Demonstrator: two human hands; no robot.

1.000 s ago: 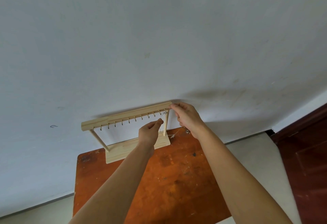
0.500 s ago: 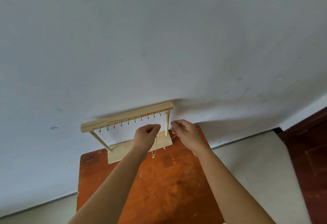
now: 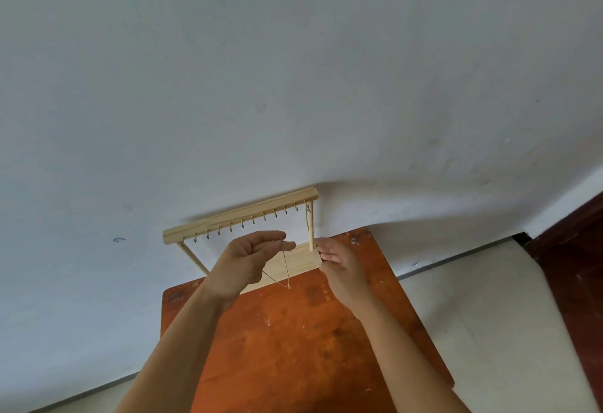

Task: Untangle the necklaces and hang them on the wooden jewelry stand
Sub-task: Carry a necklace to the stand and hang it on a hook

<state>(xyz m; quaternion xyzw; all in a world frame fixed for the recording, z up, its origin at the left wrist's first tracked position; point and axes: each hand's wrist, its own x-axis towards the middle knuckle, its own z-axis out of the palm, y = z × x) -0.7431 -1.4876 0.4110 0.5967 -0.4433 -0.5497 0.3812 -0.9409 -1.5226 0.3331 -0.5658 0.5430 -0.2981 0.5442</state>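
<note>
Since the earlier frames, the right hand (image 3: 339, 269) was brought down from the right end of the top bar to the front right corner of the base; the left hand (image 3: 251, 259) was loosened from a tight fist.

From the head view, the wooden stand (image 3: 241, 213) was seen upright at the far end of the table (image 3: 293, 363), close to the wall (image 3: 293, 86); a row of small gold hooks (image 3: 242, 224) was fixed under its top bar. The first necklace (image 3: 307, 218) was already hung on the last hook at the right, just beside the right post; it was too thin for more to be told. The second necklace (image 3: 286, 265) was pinched between the fingertips of the left hand, in front of the stand and below the hooks; it was let hang down in a thin loop in front of the base, and its low end was seen near the front edge of the base. The right hand was held with bent fingers right at the corner of the base; whether anything was held in it could not be told. A pale floor (image 3: 489, 314) was seen beside the table, and a dark red door (image 3: 580, 282) at the far right.
</note>
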